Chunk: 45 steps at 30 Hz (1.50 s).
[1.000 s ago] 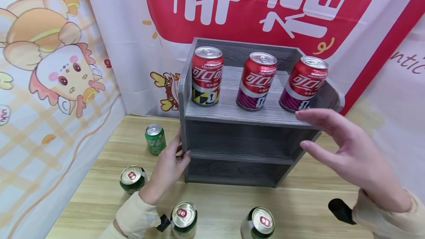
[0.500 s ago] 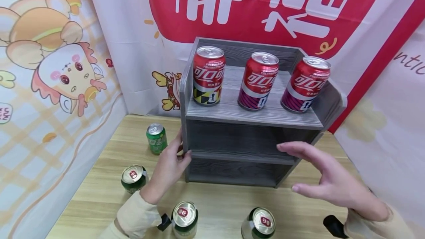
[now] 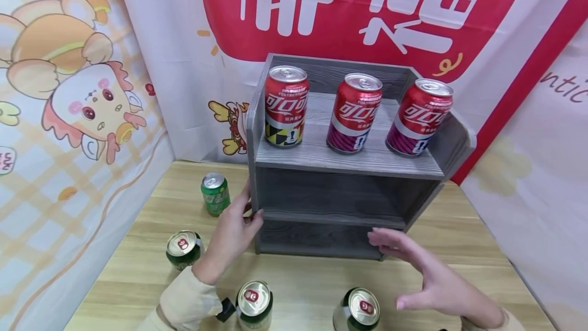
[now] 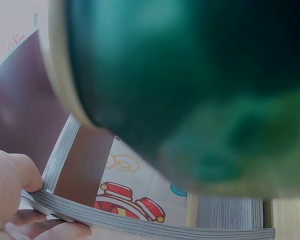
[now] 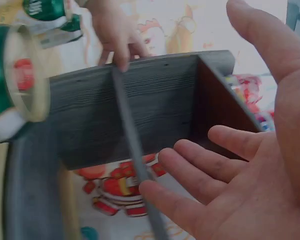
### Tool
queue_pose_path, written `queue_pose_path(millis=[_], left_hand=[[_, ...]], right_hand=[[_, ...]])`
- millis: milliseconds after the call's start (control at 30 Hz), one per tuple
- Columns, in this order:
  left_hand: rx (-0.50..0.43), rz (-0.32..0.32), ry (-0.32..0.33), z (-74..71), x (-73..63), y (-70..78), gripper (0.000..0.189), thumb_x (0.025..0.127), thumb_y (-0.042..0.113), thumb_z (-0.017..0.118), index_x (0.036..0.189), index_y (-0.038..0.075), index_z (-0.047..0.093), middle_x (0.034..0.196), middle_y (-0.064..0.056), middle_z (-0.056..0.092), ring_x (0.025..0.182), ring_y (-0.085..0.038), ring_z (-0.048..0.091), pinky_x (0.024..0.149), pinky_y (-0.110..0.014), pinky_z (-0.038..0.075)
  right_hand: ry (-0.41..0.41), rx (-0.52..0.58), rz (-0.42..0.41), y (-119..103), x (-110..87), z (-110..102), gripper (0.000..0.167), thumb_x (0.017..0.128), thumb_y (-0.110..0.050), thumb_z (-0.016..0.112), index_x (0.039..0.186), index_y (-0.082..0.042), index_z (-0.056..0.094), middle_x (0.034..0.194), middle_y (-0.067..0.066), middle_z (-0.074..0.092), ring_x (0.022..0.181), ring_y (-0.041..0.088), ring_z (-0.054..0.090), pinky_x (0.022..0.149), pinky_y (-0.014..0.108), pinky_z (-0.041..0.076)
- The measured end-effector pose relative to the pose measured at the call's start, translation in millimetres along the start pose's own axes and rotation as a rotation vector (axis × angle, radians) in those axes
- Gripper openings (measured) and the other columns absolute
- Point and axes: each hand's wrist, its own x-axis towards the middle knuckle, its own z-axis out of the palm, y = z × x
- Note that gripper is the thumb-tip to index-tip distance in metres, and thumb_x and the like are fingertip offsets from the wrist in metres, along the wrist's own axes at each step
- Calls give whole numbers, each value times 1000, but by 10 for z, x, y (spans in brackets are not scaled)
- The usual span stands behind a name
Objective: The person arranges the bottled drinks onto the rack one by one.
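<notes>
A grey wooden shelf rack (image 3: pixel 349 164) stands on the table with three red Coca-Cola cans on its top board: left can (image 3: pixel 287 106), middle can (image 3: pixel 354 114), right can (image 3: pixel 420 116). Its two lower levels hold nothing visible. My left hand (image 3: pixel 231 231) grips the rack's left side panel, thumb at the front edge and fingers on the outer side. My right hand (image 3: pixel 432 275) hovers before the rack's lower right, fingers spread, holding nothing. Nearest to it is a green-and-gold can (image 3: pixel 357 309).
Another green-and-gold can (image 3: pixel 254 304) stands by my left wrist, and a third can (image 3: pixel 184 249) stands farther left. Behind my left hand is a small green can (image 3: pixel 215 194). Printed cloth (image 3: pixel 197 80) hangs close around the wooden table (image 3: pixel 459 239).
My right hand has moved down and to the left, from beside the rack's top right to its lower front. My left hand stays on the side panel; the cans have not moved.
</notes>
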Motion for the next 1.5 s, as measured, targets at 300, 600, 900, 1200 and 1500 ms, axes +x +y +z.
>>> queue_pose_path(millis=[300,600,900,1200,1500], left_hand=[[-10,3,-1,0,9,2,80,89,0,63,157,17,24,148,-17,47,113,-39,64,80,-31,62],[-24,3,2,-16,-18,4,79,90,-1,61,157,18,23,151,-16,44,114,-39,64,80,-30,62],[-8,-4,-4,-13,6,19,78,89,0,63,156,13,24,149,-18,45,114,-41,63,81,-32,62],[-7,-26,-15,-8,-9,37,78,90,0,62,157,13,24,149,-18,46,115,-41,63,82,-33,62],[-14,-17,-14,-13,0,38,80,90,-1,62,157,16,22,151,-16,44,116,-40,62,82,-32,62]], right_hand=[[-17,-7,186,51,-238,223,96,82,-36,79,151,3,26,154,17,39,142,17,40,115,17,37],[-103,28,428,116,-309,354,94,78,-24,84,154,-16,29,155,3,39,140,14,42,109,22,44],[-83,144,436,333,-472,621,96,77,-14,84,154,-13,27,152,6,41,138,15,44,107,22,45],[-52,125,373,528,-597,816,94,75,-17,85,150,-5,30,146,15,47,133,7,47,107,16,42],[-34,180,260,646,-645,912,88,75,-10,85,143,7,31,137,19,49,128,6,49,106,14,41]])
